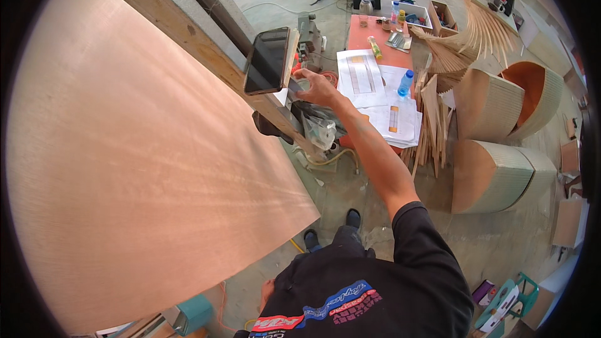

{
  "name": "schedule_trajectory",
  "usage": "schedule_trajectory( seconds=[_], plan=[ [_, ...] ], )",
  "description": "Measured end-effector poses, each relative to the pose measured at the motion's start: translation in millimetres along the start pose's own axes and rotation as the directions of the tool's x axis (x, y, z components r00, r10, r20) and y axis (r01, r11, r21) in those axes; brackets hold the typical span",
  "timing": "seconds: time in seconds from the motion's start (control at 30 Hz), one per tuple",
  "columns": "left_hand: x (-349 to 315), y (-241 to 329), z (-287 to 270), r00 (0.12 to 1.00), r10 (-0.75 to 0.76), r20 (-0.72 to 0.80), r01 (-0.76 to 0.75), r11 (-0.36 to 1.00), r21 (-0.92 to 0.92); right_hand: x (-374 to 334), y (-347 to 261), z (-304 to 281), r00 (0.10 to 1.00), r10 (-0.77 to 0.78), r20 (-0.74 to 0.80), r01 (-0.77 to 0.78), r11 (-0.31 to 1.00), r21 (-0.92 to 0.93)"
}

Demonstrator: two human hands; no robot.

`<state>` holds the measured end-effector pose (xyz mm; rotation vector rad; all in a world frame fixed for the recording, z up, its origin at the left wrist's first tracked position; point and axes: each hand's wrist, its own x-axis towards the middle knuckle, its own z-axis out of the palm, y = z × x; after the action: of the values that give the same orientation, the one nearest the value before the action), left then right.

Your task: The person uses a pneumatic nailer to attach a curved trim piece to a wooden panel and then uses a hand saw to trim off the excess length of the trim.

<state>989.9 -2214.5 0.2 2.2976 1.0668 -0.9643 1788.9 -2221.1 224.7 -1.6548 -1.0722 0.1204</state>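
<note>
Right hand (317, 89) half-open beside the phone (267, 62), left hand (267, 291) unreadable; one nudge could knock it off the beam's (178, 25) edge!

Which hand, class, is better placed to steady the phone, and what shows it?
Probably the right hand: it is stretched out, close beside the phone, though contact is unclear. The left hand is low in the picture, beside the black shirt, much farther from the phone.

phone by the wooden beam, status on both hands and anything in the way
Right hand near edge of phone, contact unclear. Left hand low, mostly hidden. Phone screen dark. Wooden beam close alongside.
</note>
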Motion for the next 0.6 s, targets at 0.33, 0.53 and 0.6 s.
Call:
schedule_trajectory(
  seconds=[0.33, 0.53, 0.6],
  plan=[
    [20.5, 32.9, 24.3, 0.980, -0.128, -0.155, 0.030, 0.854, -0.520, 27.5, 36.4, -7.3, 0.913, 0.106, 0.394, -0.311, 0.805, 0.505],
    [27.0, 59.3, -1.1, 0.970, -0.117, -0.214, -0.015, 0.847, -0.531, 25.1, 37.9, -48.7, 0.881, 0.089, 0.465, -0.353, 0.778, 0.519],
    [25.4, 66.2, -14.3, 0.971, -0.096, -0.218, -0.031, 0.856, -0.516, 23.8, 28.9, -68.8, 0.897, 0.043, 0.441, -0.266, 0.848, 0.458]
  ],
)
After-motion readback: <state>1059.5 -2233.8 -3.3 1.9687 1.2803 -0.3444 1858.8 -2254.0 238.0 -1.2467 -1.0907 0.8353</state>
